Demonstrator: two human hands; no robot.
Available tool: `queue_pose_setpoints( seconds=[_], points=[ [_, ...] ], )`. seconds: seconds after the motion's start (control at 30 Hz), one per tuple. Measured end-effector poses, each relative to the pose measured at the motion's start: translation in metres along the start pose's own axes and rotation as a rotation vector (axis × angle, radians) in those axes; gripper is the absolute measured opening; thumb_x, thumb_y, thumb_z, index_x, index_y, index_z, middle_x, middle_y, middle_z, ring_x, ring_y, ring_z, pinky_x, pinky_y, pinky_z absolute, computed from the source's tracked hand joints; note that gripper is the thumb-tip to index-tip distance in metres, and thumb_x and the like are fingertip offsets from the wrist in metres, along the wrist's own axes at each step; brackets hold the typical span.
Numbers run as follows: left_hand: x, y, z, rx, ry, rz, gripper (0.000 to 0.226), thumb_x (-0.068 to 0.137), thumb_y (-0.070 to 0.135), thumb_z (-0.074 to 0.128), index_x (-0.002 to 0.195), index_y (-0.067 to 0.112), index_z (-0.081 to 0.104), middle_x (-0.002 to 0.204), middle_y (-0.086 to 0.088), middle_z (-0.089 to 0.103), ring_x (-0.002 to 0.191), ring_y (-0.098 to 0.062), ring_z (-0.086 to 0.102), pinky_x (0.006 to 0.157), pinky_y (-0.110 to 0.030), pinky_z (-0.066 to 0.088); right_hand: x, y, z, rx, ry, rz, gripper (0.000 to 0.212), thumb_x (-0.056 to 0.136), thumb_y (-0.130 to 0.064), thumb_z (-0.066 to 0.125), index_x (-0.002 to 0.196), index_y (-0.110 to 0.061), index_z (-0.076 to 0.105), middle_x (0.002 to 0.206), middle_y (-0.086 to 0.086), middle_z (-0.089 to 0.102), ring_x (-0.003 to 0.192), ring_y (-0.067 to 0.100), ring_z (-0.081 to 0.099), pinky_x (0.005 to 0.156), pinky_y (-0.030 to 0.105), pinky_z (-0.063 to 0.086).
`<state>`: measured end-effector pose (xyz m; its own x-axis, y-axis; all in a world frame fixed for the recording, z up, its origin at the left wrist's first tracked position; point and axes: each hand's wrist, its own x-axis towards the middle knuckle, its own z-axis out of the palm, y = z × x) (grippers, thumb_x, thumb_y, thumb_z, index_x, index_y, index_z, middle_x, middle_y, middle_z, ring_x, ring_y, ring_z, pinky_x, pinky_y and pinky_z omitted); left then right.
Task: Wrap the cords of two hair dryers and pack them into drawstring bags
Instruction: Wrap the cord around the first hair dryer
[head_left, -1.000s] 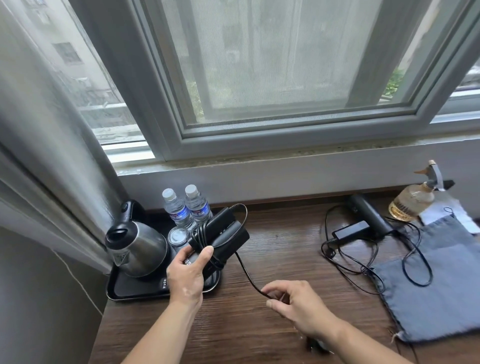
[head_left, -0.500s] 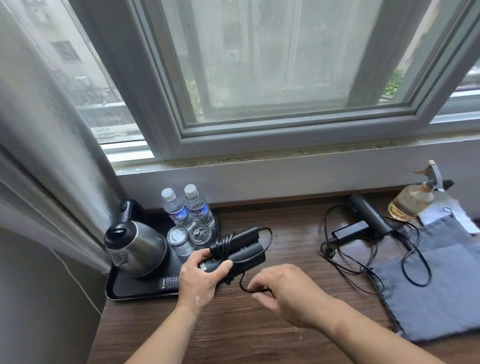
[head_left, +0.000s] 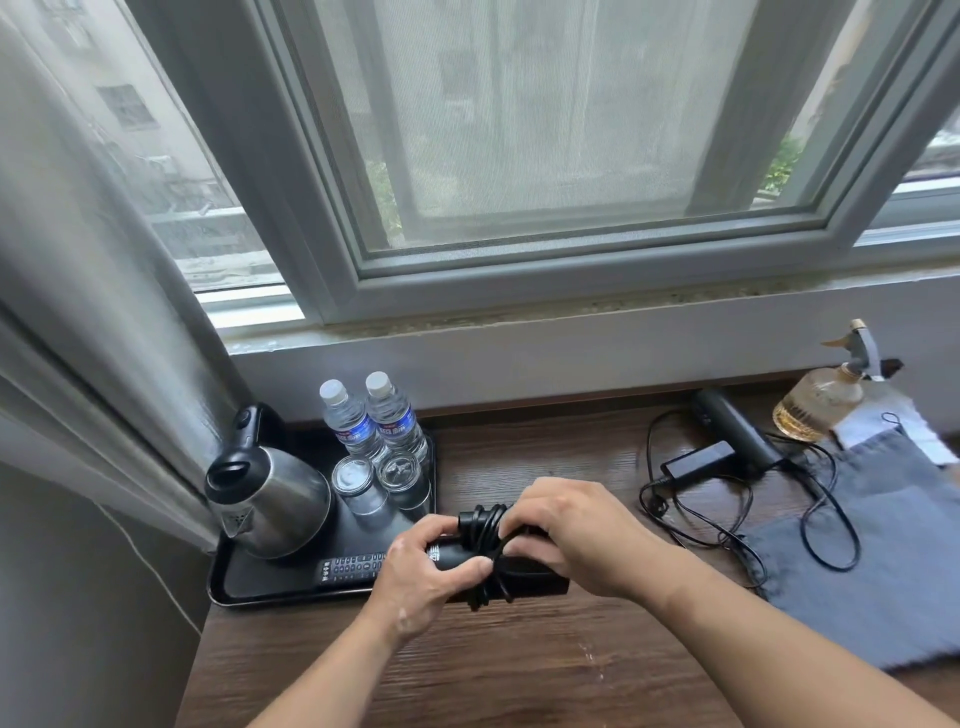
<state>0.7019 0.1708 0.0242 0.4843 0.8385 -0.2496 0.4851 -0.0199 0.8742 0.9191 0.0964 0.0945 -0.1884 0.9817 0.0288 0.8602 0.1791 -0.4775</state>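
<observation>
You've two hair dryers (head_left: 535, 577) (head_left: 727, 426), one bag (head_left: 883, 571), one spray bottle (head_left: 821, 405) right of the tray (head_left: 223, 582); on it two water bottles (head_left: 350, 421) (head_left: 392, 415), two glasses (head_left: 356, 478) (head_left: 400, 470), one kettle (head_left: 275, 504), one remote (head_left: 353, 566).

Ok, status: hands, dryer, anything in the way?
Left hand, right hand grip wrapped dryer. Second dryer cord loose, by bag. Nothing blocking.
</observation>
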Motion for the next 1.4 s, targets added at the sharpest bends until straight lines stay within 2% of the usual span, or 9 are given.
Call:
queue_pose_setpoints(
  seconds=[0.27, 0.37, 0.47, 0.7, 0.8, 0.87, 1.1, 1.27, 1.4],
  points=[
    [0.001, 0.011, -0.002, 0.020, -0.122, 0.050, 0.057, 0.052, 0.057, 0.091, 0.100, 0.030, 0.077, 0.099, 0.011, 0.076, 0.097, -0.004, 0.070, 0.092, -0.027, 0.053, 0.004, 0.006, 0.005, 0.047, 0.016, 0.044, 0.029, 0.088, -0.054, 0.051, 0.101, -0.035, 0.070, 0.099, -0.014, 0.066, 0.101, 0.007, 0.057, 0.086, 0.035, 0.052],
    [0.002, 0.013, -0.001, 0.024, -0.127, 0.049, 0.063, 0.046, 0.064, 0.091, 0.097, 0.030, 0.077, 0.097, 0.010, 0.076, 0.096, -0.005, 0.070, 0.092, -0.028, 0.053, 0.005, 0.006, 0.007, 0.063, 0.037, 0.056, 0.034, 0.084, -0.059, 0.051, 0.099, -0.035, 0.068, 0.098, -0.014, 0.065, 0.099, 0.005, 0.057, 0.084, 0.034, 0.052],
    [0.003, 0.014, 0.003, 0.050, -0.125, 0.035, 0.066, 0.043, 0.071, 0.090, 0.094, 0.031, 0.077, 0.095, 0.009, 0.076, 0.094, -0.007, 0.070, 0.092, -0.034, 0.055, 0.006, 0.007, 0.009, 0.072, 0.043, 0.052, 0.032, 0.082, -0.059, 0.060, 0.098, -0.033, 0.067, 0.097, -0.013, 0.065, 0.096, 0.004, 0.056, 0.082, 0.028, 0.050],
    [0.000, 0.015, 0.007, 0.110, -0.082, 0.060, 0.049, 0.052, 0.055, 0.087, 0.091, 0.028, 0.076, 0.093, 0.009, 0.073, 0.092, -0.007, 0.068, 0.091, -0.036, 0.054, 0.000, 0.017, 0.012, 0.190, 0.035, 0.113, 0.030, 0.077, -0.054, 0.075, 0.094, -0.029, 0.070, 0.092, -0.014, 0.066, 0.084, 0.001, 0.056, 0.079, 0.022, 0.049],
    [0.000, 0.017, 0.004, 0.090, -0.096, 0.078, 0.045, 0.053, 0.050, 0.087, 0.090, 0.027, 0.077, 0.093, 0.008, 0.073, 0.092, -0.009, 0.069, 0.092, -0.039, 0.054, -0.002, 0.022, 0.009, 0.247, 0.025, 0.127, 0.027, 0.076, -0.047, 0.080, 0.093, -0.027, 0.071, 0.086, -0.019, 0.061, 0.077, -0.005, 0.053, 0.073, 0.010, 0.041],
    [0.000, 0.017, 0.002, 0.074, -0.105, 0.089, 0.043, 0.054, 0.049, 0.088, 0.090, 0.027, 0.077, 0.093, 0.008, 0.074, 0.093, -0.009, 0.070, 0.093, -0.038, 0.054, -0.004, 0.024, 0.006, 0.291, 0.020, 0.131, 0.025, 0.076, -0.041, 0.083, 0.093, -0.027, 0.072, 0.084, -0.018, 0.061, 0.079, -0.006, 0.055, 0.072, 0.008, 0.040],
    [-0.004, 0.020, -0.006, 0.050, -0.161, 0.109, 0.040, 0.055, 0.042, 0.087, 0.091, 0.028, 0.077, 0.094, 0.004, 0.076, 0.093, -0.008, 0.070, 0.091, -0.031, 0.054, -0.010, 0.037, -0.009, 0.342, -0.032, 0.139, 0.020, 0.078, -0.035, 0.085, 0.092, -0.024, 0.075, 0.086, -0.009, 0.071, 0.081, 0.005, 0.063, 0.070, 0.011, 0.046],
    [-0.006, 0.016, -0.012, 0.025, -0.202, 0.097, 0.039, 0.058, 0.033, 0.090, 0.094, 0.025, 0.077, 0.096, 0.004, 0.073, 0.090, -0.017, 0.072, 0.079, -0.045, 0.061, -0.014, 0.048, -0.019, 0.401, -0.057, 0.201, 0.016, 0.079, -0.035, 0.085, 0.084, -0.022, 0.077, 0.079, -0.002, 0.073, 0.069, 0.008, 0.063, 0.063, 0.020, 0.050],
    [-0.007, 0.018, -0.014, -0.003, -0.231, 0.100, 0.037, 0.061, 0.028, 0.090, 0.095, 0.021, 0.077, 0.096, 0.002, 0.072, 0.086, -0.017, 0.072, 0.077, -0.042, 0.060, -0.015, 0.054, -0.019, 0.425, -0.071, 0.210, 0.014, 0.080, -0.034, 0.084, 0.085, -0.023, 0.077, 0.081, -0.002, 0.075, 0.074, 0.013, 0.067, 0.071, 0.033, 0.056]
  ],
)
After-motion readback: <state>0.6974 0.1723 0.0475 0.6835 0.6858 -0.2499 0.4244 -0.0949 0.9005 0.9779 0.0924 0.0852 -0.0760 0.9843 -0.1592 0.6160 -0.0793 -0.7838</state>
